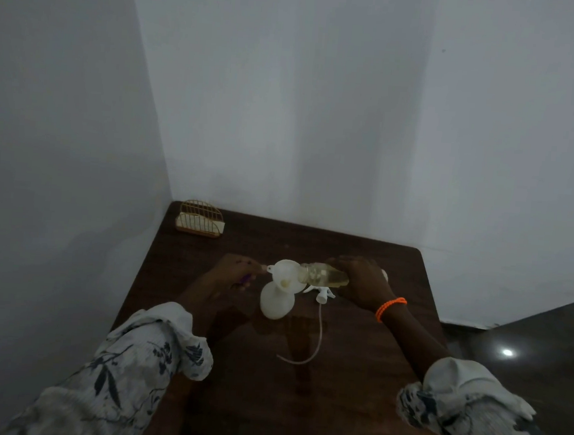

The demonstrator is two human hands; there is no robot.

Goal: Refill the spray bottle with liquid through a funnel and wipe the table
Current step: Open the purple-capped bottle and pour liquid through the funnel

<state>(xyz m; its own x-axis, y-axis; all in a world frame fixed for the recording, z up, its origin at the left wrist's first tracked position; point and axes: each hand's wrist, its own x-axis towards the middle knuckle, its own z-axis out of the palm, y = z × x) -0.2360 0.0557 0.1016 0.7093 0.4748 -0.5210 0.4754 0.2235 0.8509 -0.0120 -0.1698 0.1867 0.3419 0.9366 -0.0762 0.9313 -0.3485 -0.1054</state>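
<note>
Dim corner room, pale walls, dark wooden table (352, 377) pushed into the corner. White spray bottle (276, 302) stands upright near the table's middle, white funnel (286, 275) seated in its neck. Left hand (231, 274) pinches the funnel's side tab, fingers narrow; something purple shows under the palm, too small to identify. Right hand (363, 281), with an orange bracelet (390, 308) at the wrist, wraps a clear refill bottle (325, 275) of yellowish liquid, tipped nearly flat with its mouth over the funnel bowl. Spray head (322, 294) lies on the table just beside the bottle, its dip tube (313, 339) curling toward the near edge. Wire holder (200, 218) sits at the far left corner, well apart.

Judgement: pouring step is underway. Risks: a steep tilt could flood the funnel faster than it drains and overflow onto the wood; the light bottle could tip if the left hand's pinch pulls sideways; the right forearm is near the loose spray head and could knock it. A sheen on the table near the bottle may already be wet; cannot confirm.

No labels, brands or writing are readable in this light.
</note>
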